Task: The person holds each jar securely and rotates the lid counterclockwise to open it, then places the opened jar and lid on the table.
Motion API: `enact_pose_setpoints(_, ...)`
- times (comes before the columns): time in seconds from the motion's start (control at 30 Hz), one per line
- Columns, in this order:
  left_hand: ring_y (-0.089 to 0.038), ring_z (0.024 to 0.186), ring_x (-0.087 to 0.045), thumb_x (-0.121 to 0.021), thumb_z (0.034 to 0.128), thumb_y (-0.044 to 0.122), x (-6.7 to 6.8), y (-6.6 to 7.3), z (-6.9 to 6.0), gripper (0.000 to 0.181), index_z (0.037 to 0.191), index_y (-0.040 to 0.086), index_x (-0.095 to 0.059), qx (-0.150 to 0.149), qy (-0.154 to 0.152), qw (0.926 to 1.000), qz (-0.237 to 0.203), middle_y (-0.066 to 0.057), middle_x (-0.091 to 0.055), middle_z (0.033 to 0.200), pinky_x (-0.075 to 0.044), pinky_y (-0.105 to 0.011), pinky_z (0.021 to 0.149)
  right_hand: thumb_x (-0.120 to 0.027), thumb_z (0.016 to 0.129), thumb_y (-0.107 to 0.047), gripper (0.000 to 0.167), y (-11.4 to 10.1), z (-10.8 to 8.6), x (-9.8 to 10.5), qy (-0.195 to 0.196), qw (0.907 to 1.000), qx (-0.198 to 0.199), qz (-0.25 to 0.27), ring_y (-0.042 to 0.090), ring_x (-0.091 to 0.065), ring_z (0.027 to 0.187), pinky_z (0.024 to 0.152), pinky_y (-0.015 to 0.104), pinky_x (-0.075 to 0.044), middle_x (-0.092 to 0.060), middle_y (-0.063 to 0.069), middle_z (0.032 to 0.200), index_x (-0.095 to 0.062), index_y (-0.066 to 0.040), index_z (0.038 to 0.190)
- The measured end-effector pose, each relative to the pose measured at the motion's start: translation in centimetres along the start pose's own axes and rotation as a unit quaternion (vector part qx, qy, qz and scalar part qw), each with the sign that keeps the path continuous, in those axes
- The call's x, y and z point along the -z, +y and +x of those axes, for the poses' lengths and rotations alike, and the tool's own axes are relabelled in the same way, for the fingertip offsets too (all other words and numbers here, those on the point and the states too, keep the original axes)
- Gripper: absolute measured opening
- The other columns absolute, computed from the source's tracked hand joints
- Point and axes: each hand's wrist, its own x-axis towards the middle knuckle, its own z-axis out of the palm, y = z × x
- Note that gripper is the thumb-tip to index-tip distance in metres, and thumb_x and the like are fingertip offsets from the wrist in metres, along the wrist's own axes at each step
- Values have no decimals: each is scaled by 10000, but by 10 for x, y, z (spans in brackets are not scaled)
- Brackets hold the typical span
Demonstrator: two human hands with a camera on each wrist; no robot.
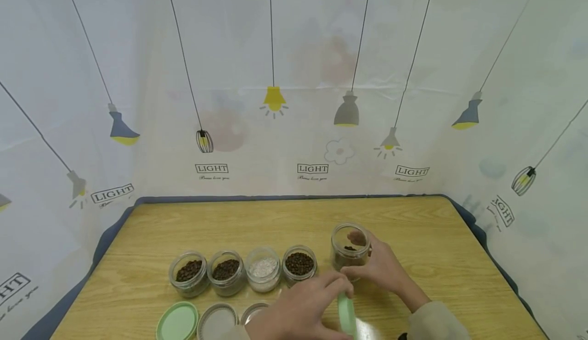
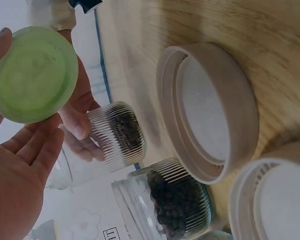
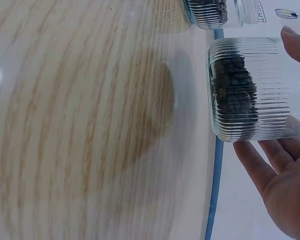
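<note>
My right hand (image 1: 383, 268) grips a ribbed clear glass jar (image 1: 342, 258), its thumb and fingers on opposite sides. The jar is uncapped, with dark bean-like pieces (image 3: 234, 95) low inside. In the right wrist view its base appears raised off the table. My left hand (image 1: 305, 304) holds a light green round lid (image 2: 35, 75) by its edge, thumb on one side and fingers on the other. In the head view this lid stands on edge, close in front of the jar and apart from it.
Left of my hands stand several lidless jars: three with dark brown beans (image 1: 299, 264) and one with white grains (image 1: 264, 267). Before them lie a green lid (image 1: 177, 321) and pale lids (image 1: 217, 324), (image 2: 205, 110). A printed curtain (image 1: 294, 141) hangs behind the wooden table (image 1: 257, 222).
</note>
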Motion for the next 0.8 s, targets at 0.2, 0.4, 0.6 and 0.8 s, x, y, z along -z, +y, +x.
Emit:
enact_pose_setpoints(0.2,-6,1082,-560,-657,789,669,-12,-3,1,633,1249,263,-502,91,176,9990,402,131,-546,1278,-488,-174,919,-878,656,-447,837,0,-1,2,60,10000,-47,-1,286,-575,1216,996,564,-467,-611,115,1319,-505,-138,1339)
enact_pose_setpoints(0.4,59,906,-515,-704,778,623,-17,-3,4,575,1181,264,-504,325,148,9988,336,169,-546,1137,-456,-96,791,-885,651,-432,832,1,-1,3,102,9999,-45,-9,279,-578,1212,989,560,-473,-617,110,1310,-513,-127,1330)
enact_pose_setpoints(0.6,68,848,-493,-714,779,609,-24,-3,8,569,1156,239,-500,484,-156,9985,183,141,-540,1118,-432,-74,728,-877,658,-449,842,3,-1,3,67,10000,-28,-17,291,-573,1223,992,565,-470,-611,109,1322,-506,-120,1338)
enact_pose_setpoints(0.8,73,766,-446,-701,778,626,-33,-5,9,546,1081,225,-488,557,-510,9971,99,122,-497,1055,-401,-55,652,-880,654,-444,835,2,-1,3,63,9999,87,-80,273,-585,1207,978,539,-488,-619,101,1310,-510,-137,1336)
